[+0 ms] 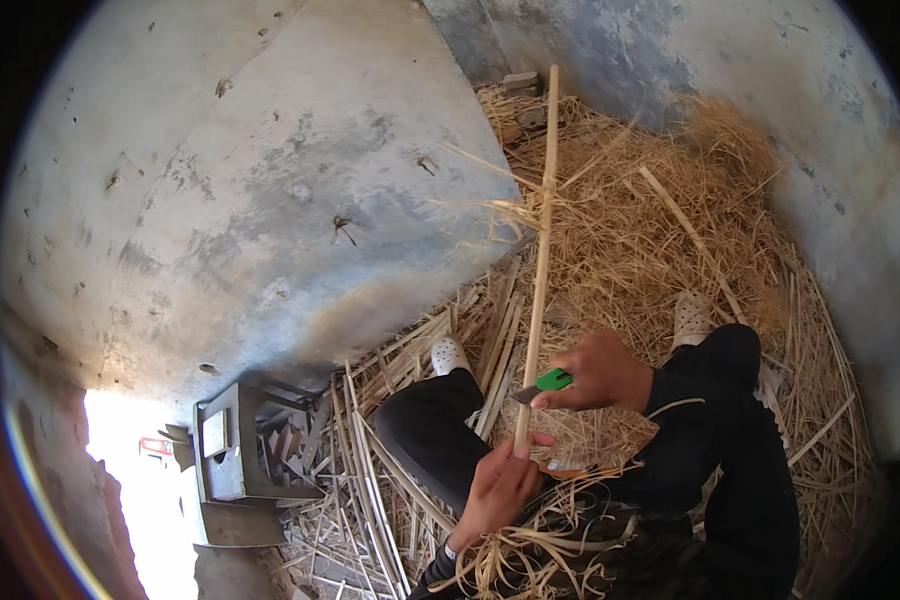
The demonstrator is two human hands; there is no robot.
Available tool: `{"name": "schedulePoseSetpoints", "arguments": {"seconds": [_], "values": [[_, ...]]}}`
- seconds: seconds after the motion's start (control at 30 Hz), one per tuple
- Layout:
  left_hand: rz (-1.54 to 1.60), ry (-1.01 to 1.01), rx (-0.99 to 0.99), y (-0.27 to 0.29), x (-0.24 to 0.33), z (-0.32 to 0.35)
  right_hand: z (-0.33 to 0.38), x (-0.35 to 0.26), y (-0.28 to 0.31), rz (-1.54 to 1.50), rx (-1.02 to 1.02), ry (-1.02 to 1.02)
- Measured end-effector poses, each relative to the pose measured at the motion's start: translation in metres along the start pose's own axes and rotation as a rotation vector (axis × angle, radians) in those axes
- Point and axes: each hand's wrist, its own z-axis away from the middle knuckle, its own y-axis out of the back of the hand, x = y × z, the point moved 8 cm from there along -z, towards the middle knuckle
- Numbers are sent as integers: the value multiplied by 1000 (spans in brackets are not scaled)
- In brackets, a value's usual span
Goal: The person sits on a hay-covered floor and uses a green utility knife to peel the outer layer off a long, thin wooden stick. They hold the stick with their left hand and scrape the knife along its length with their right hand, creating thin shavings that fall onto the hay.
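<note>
A long pale strip of split cane or bamboo runs away from me, its near end pinched in my left hand. My right hand is closed around a green-handled utility knife. The knife's dark blade lies against the strip, a little beyond my left fingers. Thin peeled fibres stick out from the strip farther up. Curled shavings are heaped by my left wrist and on my lap.
Dry shavings pile up against the back wall. Several loose strips lie at left, near a grey metal box-like frame. Another long strip rests on the pile at right. A pale slab-like wall stands at left.
</note>
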Motion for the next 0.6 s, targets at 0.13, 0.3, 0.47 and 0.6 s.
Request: {"name": "schedulePoseSetpoints", "arguments": {"seconds": [0.13,0.3,0.47,0.6], "values": [[-54,-35,-41,-5,4,6,-26,75,16,150,-22,-314],[21,-6,-87,-2,-2,6,-21,70,8,112,-50,-231],[-33,0,-101,-1,-5,12,-17,55,6,109,49,-151],[-68,31,-113,-12,-6,13,-44,170,36,243,43,-390]]}}
